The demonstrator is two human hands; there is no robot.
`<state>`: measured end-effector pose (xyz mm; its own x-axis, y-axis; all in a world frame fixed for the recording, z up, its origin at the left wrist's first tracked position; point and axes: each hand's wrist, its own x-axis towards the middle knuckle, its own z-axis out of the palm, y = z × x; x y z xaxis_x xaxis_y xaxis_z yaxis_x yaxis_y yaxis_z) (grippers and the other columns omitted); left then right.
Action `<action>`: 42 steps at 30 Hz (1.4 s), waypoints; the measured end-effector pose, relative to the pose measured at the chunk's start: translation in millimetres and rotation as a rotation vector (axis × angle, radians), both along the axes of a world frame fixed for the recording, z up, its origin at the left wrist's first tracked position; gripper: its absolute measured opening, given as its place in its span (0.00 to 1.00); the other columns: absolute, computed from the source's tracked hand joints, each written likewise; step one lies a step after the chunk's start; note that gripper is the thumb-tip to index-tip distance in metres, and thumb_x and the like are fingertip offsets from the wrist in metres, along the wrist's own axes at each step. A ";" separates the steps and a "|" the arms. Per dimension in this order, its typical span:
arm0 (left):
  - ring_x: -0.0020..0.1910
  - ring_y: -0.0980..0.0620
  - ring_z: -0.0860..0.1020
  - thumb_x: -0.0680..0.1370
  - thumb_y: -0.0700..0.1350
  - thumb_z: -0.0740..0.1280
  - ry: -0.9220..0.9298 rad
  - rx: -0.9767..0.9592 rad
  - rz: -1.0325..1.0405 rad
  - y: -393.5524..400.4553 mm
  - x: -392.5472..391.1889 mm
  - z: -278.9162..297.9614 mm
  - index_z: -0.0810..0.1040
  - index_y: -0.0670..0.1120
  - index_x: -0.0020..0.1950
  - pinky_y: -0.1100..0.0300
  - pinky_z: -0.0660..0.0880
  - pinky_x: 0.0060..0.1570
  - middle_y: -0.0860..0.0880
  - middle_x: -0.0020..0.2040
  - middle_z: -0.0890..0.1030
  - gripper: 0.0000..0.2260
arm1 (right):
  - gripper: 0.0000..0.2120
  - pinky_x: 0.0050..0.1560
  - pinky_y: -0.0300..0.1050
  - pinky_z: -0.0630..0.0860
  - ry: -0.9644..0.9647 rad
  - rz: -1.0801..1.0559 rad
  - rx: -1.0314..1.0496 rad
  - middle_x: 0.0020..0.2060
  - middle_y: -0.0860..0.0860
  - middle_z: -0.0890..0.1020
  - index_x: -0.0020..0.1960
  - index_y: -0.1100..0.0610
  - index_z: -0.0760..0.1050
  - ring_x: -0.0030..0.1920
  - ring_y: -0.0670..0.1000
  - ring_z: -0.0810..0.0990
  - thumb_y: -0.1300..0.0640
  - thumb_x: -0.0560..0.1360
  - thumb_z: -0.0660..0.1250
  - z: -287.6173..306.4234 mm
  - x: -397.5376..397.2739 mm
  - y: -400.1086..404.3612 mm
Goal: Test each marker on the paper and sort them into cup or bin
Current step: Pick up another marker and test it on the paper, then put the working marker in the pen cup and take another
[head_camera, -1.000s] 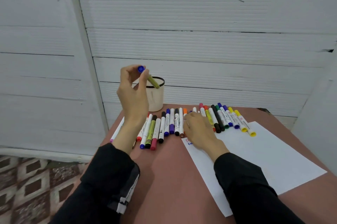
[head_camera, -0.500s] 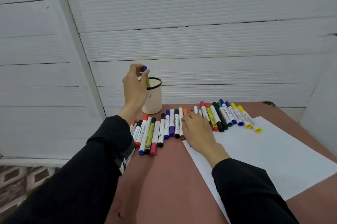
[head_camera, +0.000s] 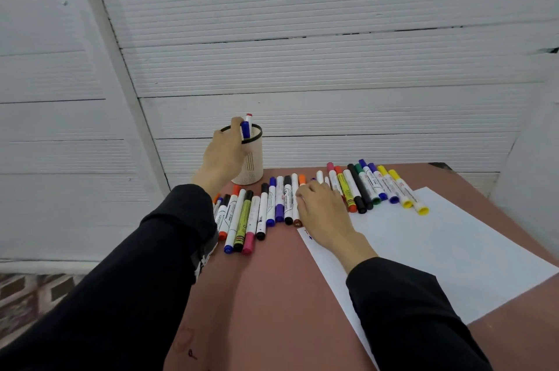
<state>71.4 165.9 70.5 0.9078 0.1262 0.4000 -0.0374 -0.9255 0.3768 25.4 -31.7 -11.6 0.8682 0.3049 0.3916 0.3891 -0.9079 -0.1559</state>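
Left hand (head_camera: 225, 148) pinches blue-capped marker (head_camera: 245, 128) upright in cup (head_camera: 249, 159); let go low. Right hand (head_camera: 322, 207) rests loose on row of markers (head_camera: 272, 204).

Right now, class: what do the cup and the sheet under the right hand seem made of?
Cup: probably matte cream plastic, given its moulded slots and dark rim. Sheet: thin white paper, lying flat, matte, with faint pen marks near the right hand.
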 end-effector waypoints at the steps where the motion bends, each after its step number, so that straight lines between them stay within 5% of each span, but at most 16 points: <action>1: 0.49 0.39 0.75 0.79 0.41 0.65 -0.005 -0.008 -0.003 -0.9 -2.1 -0.4 0.59 0.50 0.71 0.50 0.74 0.42 0.38 0.55 0.73 0.24 | 0.14 0.61 0.49 0.69 0.000 -0.001 0.003 0.64 0.53 0.74 0.66 0.56 0.71 0.62 0.54 0.72 0.58 0.82 0.58 -0.2 -0.5 -0.6; 7: 0.45 0.45 0.72 0.79 0.40 0.64 -0.007 0.039 -0.061 -14.3 -13.0 1.6 0.57 0.50 0.74 0.52 0.72 0.40 0.40 0.55 0.72 0.26 | 0.14 0.59 0.47 0.69 0.010 -0.014 0.014 0.63 0.53 0.74 0.67 0.56 0.70 0.61 0.53 0.72 0.57 0.83 0.54 2.2 -2.6 -2.8; 13: 0.62 0.41 0.69 0.78 0.44 0.66 -0.032 0.031 -0.009 -23.9 -22.9 1.3 0.56 0.47 0.76 0.49 0.71 0.51 0.41 0.63 0.73 0.29 | 0.14 0.57 0.47 0.69 0.005 -0.023 0.011 0.60 0.53 0.75 0.65 0.57 0.72 0.59 0.54 0.73 0.57 0.83 0.54 2.6 -5.2 -4.6; 16: 0.66 0.43 0.65 0.78 0.44 0.66 -0.234 -0.008 0.082 -35.0 -38.5 -2.6 0.60 0.44 0.75 0.49 0.68 0.62 0.41 0.68 0.68 0.27 | 0.12 0.55 0.48 0.71 0.010 -0.032 0.017 0.56 0.54 0.77 0.61 0.57 0.75 0.56 0.54 0.75 0.61 0.82 0.56 9.2 -5.2 -5.5; 20: 0.58 0.47 0.69 0.78 0.35 0.60 -0.433 -0.183 0.058 -66.7 -70.6 -25.0 0.71 0.43 0.65 0.52 0.69 0.53 0.45 0.62 0.72 0.16 | 0.13 0.51 0.50 0.77 0.132 -0.138 0.116 0.53 0.56 0.80 0.59 0.60 0.77 0.52 0.57 0.79 0.66 0.80 0.57 24.1 -6.5 -21.5; 27: 0.63 0.48 0.71 0.82 0.46 0.57 -0.083 -0.127 -0.168 -96.4 -72.4 -79.6 0.73 0.45 0.66 0.54 0.69 0.61 0.47 0.66 0.73 0.15 | 0.10 0.43 0.43 0.71 0.150 -0.282 0.267 0.50 0.58 0.80 0.55 0.62 0.78 0.50 0.57 0.79 0.68 0.79 0.60 33.6 -12.5 -70.2; 31: 0.65 0.47 0.71 0.81 0.54 0.55 0.024 0.096 -0.192 -97.4 -68.1 -92.5 0.71 0.47 0.67 0.48 0.66 0.65 0.48 0.67 0.74 0.19 | 0.11 0.29 0.42 0.61 0.123 -0.445 0.316 0.34 0.53 0.71 0.37 0.60 0.70 0.37 0.55 0.71 0.71 0.76 0.58 40.3 -12.8 -116.7; 33: 0.66 0.47 0.70 0.81 0.56 0.55 0.042 0.152 -0.177 -99.4 -66.1 -96.6 0.70 0.47 0.69 0.46 0.64 0.67 0.48 0.67 0.73 0.21 | 0.13 0.29 0.42 0.61 0.161 -0.524 0.344 0.34 0.52 0.69 0.35 0.59 0.65 0.38 0.55 0.70 0.72 0.75 0.58 40.9 -15.7 -139.0; 36: 0.66 0.47 0.70 0.81 0.56 0.54 0.026 0.175 -0.182 -105.7 -66.7 -100.3 0.71 0.48 0.68 0.46 0.63 0.67 0.48 0.66 0.74 0.20 | 0.03 0.40 0.46 0.69 0.287 -0.590 0.286 0.49 0.57 0.76 0.50 0.63 0.73 0.50 0.59 0.76 0.66 0.77 0.62 40.9 -21.7 -151.1; 38: 0.66 0.47 0.70 0.81 0.56 0.54 0.014 0.170 -0.191 -109.0 -68.9 -100.6 0.71 0.47 0.67 0.46 0.62 0.68 0.49 0.66 0.74 0.19 | 0.11 0.44 0.46 0.69 0.334 -0.612 0.253 0.56 0.58 0.77 0.60 0.63 0.73 0.57 0.60 0.76 0.65 0.78 0.62 35.3 -22.6 -148.9; 42: 0.67 0.47 0.70 0.81 0.55 0.54 0.004 0.169 -0.182 -109.4 -71.1 -100.2 0.72 0.47 0.67 0.46 0.61 0.68 0.48 0.67 0.74 0.19 | 0.14 0.44 0.44 0.68 0.283 -0.648 0.240 0.59 0.60 0.76 0.64 0.63 0.72 0.60 0.59 0.74 0.65 0.79 0.61 21.6 -22.0 -142.4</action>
<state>0.3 56.5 -29.7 0.9110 -0.1081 0.3980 -0.2083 -0.9535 0.2177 3.4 -174.1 10.0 0.9222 -0.3683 0.1178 -0.2971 -0.8699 -0.3938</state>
